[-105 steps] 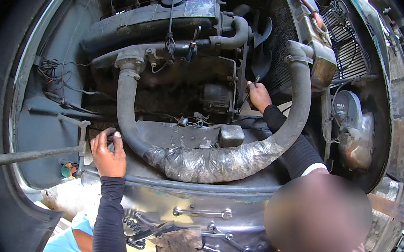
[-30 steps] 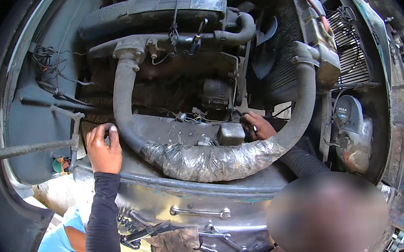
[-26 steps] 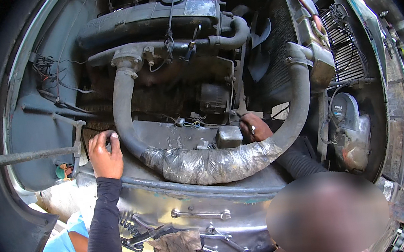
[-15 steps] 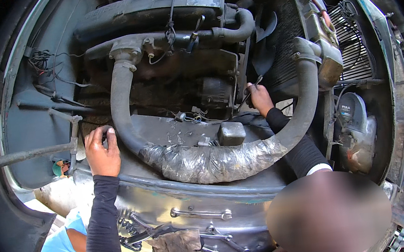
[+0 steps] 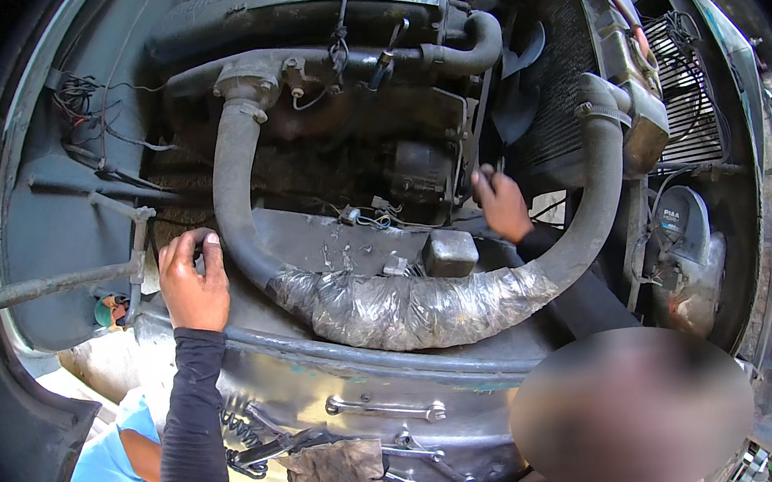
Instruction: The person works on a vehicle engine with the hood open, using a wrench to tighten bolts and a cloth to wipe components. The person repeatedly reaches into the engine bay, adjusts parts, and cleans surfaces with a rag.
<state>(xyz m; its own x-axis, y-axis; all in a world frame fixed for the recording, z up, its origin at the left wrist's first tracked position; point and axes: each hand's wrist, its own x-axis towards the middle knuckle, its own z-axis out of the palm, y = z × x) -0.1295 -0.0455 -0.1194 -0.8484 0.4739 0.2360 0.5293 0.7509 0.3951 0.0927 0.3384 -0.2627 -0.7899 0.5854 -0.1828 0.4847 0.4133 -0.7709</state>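
grey hose [image 5: 413, 309] between left hand [image 5: 193, 287], right hand [image 5: 502, 204]

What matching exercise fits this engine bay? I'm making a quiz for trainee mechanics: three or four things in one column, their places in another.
Things:
1. left hand
2. right hand
3. combination wrench
4. wrapped hose

Places:
A. lying flat on the metal panel nearest the person
B. deep in the bay, beside the fan
C. curving across the bay between the two hands
D. resting on the bay's edge, next to the hose's left bend

Pairs: 1-D, 2-B, 3-A, 4-C
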